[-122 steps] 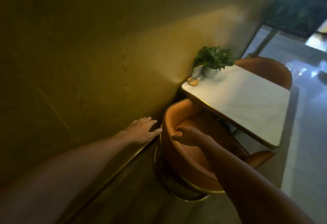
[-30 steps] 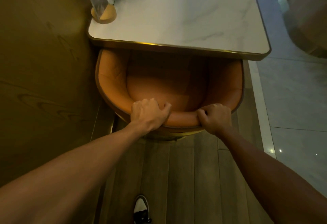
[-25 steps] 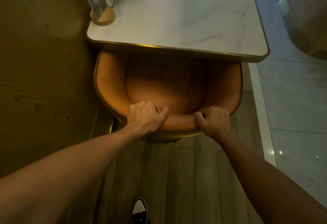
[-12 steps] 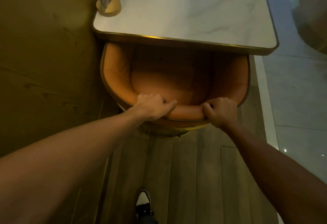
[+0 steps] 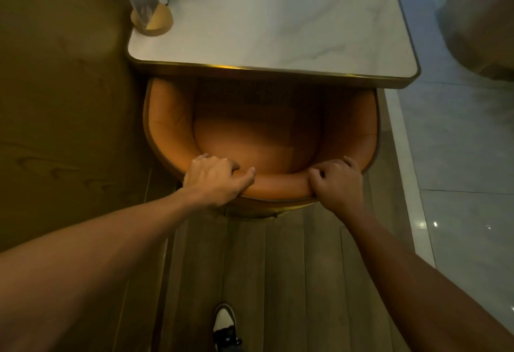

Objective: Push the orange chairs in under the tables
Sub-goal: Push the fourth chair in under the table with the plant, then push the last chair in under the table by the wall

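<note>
An orange round-backed chair (image 5: 258, 140) stands directly below me, its front part hidden beneath the white marble table (image 5: 292, 31) with a gold rim. My left hand (image 5: 215, 180) is shut on the left part of the chair's padded backrest top. My right hand (image 5: 338, 182) grips the same backrest further right. Both arms reach forward from the bottom of the view.
A wooden wall (image 5: 61, 101) runs close along the chair's left side. A table number sign (image 5: 144, 1) on a round wooden base stands at the table's near left corner. Plank floor lies under me, with my shoe (image 5: 225, 326); pale tiles (image 5: 459, 184) lie to the right.
Since five seconds ago both hands have taken hold of the chair's backrest. Over the last second the hold stays the same and the chair has barely shifted relative to the table.
</note>
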